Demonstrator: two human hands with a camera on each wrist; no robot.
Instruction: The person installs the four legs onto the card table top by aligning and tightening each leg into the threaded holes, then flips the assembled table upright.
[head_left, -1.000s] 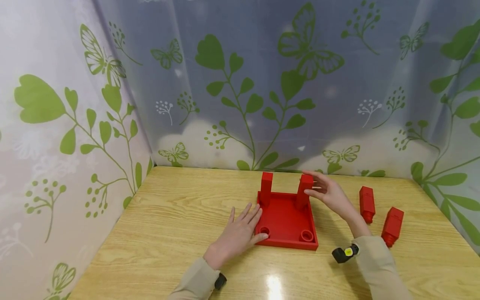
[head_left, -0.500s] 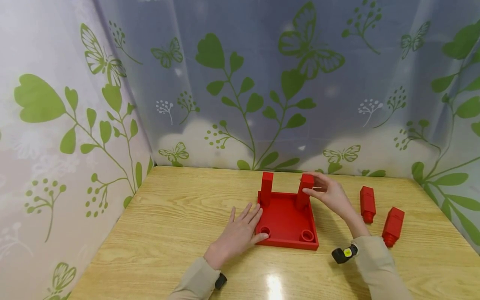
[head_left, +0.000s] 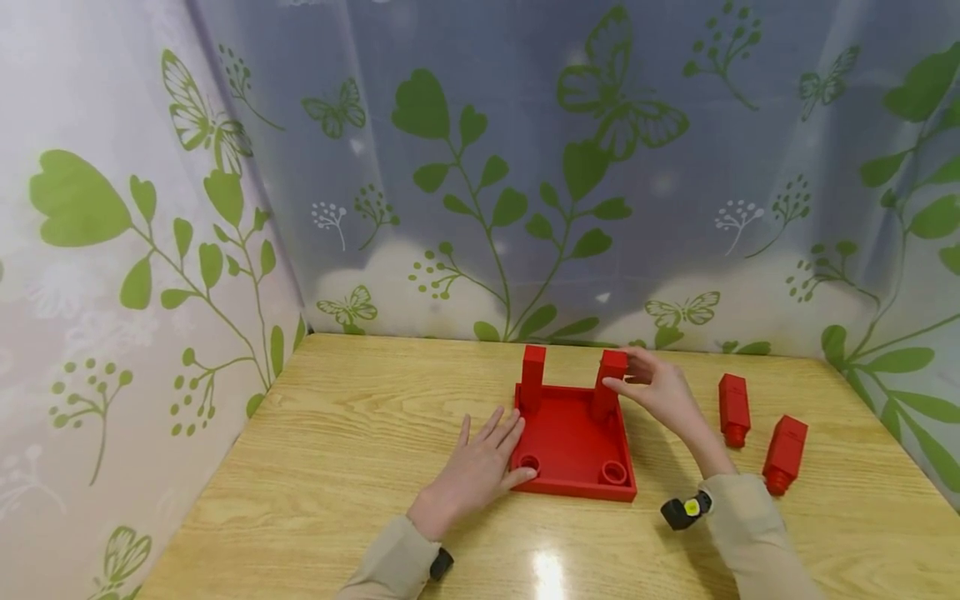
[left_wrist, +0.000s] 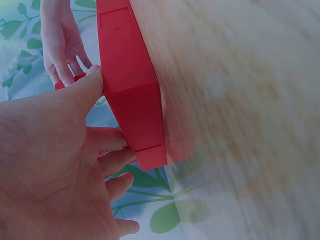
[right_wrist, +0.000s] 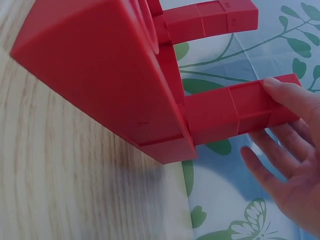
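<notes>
A red square tabletop with a raised rim lies underside up on the wooden table, with round threaded sockets at its two near corners. Two red square legs stand upright at its far corners. My right hand pinches the upper part of the far right leg between thumb and fingers. The far left leg stands untouched. My left hand rests against the tabletop's left side, fingers spread and fairly straight, its thumb over the rim near the front left socket.
Two more red legs with threaded ends lie on the table to the right, one farther back and one nearer. A patterned curtain hangs behind the wooden table.
My right hand's fingers and wrist have shifted slightly around the far right leg. The left hand and the tabletop stay in place.
</notes>
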